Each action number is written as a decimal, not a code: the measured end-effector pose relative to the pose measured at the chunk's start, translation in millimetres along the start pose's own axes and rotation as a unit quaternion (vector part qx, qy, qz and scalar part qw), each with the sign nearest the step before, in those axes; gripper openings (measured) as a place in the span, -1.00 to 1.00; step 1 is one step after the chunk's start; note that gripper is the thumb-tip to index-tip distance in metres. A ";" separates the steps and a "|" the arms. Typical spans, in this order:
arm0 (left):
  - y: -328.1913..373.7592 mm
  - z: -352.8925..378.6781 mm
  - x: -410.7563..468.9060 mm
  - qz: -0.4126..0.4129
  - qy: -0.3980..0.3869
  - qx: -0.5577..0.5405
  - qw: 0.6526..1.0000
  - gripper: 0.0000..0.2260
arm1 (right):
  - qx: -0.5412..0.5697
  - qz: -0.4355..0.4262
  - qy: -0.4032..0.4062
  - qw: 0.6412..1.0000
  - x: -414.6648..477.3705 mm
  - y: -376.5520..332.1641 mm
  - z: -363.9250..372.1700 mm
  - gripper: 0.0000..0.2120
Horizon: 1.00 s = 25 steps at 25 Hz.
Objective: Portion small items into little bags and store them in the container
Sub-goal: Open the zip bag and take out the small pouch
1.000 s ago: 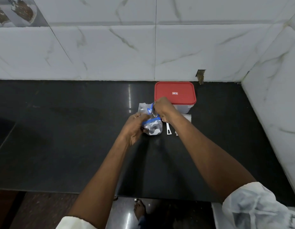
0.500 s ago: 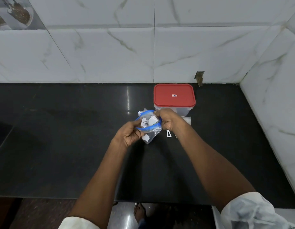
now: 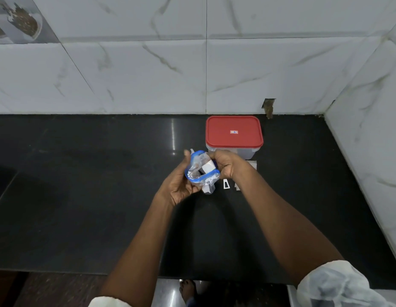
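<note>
Head view: fingers of the left hand [image 3: 179, 185] and right hand [image 3: 226, 166] clamp opposite rims of a small clear blue-zipped plastic bag [image 3: 200, 171], probably spreading its mouth for filling.

Clear blue-rimmed bag [image 3: 198, 167], mouth open, just before closed red-lidded container [image 3: 234, 134].

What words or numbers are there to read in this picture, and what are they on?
Small sticker in the middle of the red plastic lid: red and blue, but too small and blurred to read.
Clear little bag with a blue rim: no print that can be read.
Nothing else here shows any writing.
</note>
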<state>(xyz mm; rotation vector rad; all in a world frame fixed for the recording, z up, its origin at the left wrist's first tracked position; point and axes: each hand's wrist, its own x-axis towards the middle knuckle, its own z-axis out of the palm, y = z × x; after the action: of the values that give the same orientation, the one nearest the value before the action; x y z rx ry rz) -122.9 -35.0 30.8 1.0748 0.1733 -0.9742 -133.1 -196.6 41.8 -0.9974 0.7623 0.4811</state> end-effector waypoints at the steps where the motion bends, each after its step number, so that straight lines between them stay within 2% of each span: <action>1: 0.0 -0.9 0.5 0.005 0.029 0.041 0.999 -0.52 | -0.007 -0.012 0.010 1.000 0.9 1.2 -2.3 -0.87; 3: 2.0 -2.8 4.4 0.043 0.114 0.089 0.989 -0.68 | -0.010 -0.020 0.014 1.000 2.2 4.7 -6.4 -0.89; 6: 7.8 -7.0 10.1 0.128 0.178 0.086 0.972 -0.72 | -0.002 -0.020 0.011 1.000 3.4 8.5 -8.0 -0.87; 8: 12.6 -5.3 7.2 0.119 0.160 0.088 0.976 -0.88 | -0.015 -0.025 0.004 1.000 5.4 7.3 -8.1 -0.84; 9: 14.9 -5.1 6.4 0.092 0.146 0.076 0.982 -0.90 | -0.018 -0.024 -0.002 1.000 5.4 6.3 -7.7 -0.84; 13: 18.1 -10.9 3.2 -0.038 0.092 -0.094 0.991 -0.80 | -0.027 -0.008 -0.020 0.999 1.6 4.9 -8.1 -0.84; 17: 11.8 -10.2 -1.5 -0.036 0.068 -0.175 0.982 -0.72 | -0.009 -0.039 0.001 0.999 -7.2 3.3 -8.1 -0.82; 19: 9.7 -4.5 -2.4 -0.014 0.058 -0.190 0.980 -0.75 | -0.080 -0.106 0.047 0.990 -11.7 4.5 -8.6 -0.79; 20: 7.6 -1.5 -2.1 0.006 0.067 -0.192 0.979 -0.74 | -0.149 -0.153 0.097 0.972 -14.0 7.7 -9.9 -0.75; 22: 2.5 2.9 -1.3 0.062 0.092 -0.200 0.974 -0.78 | -0.277 -0.241 0.233 0.901 -13.9 19.2 -16.8 -0.59; 23: -0.9 4.2 -1.3 0.084 0.100 -0.205 0.970 -0.80 | -0.303 -0.264 0.284 0.871 -14.4 27.5 -17.8 -0.53; 25: -9.5 6.9 -3.9 0.109 0.102 -0.200 0.968 -0.80 | -0.287 -0.258 0.330 0.862 -14.6 43.2 -12.3 -0.54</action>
<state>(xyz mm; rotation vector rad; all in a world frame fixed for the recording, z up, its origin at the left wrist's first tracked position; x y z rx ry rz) -134.5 -39.3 30.2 0.7986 0.3948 -0.5952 -176.0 -187.3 24.5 -1.9180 0.9239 -0.1479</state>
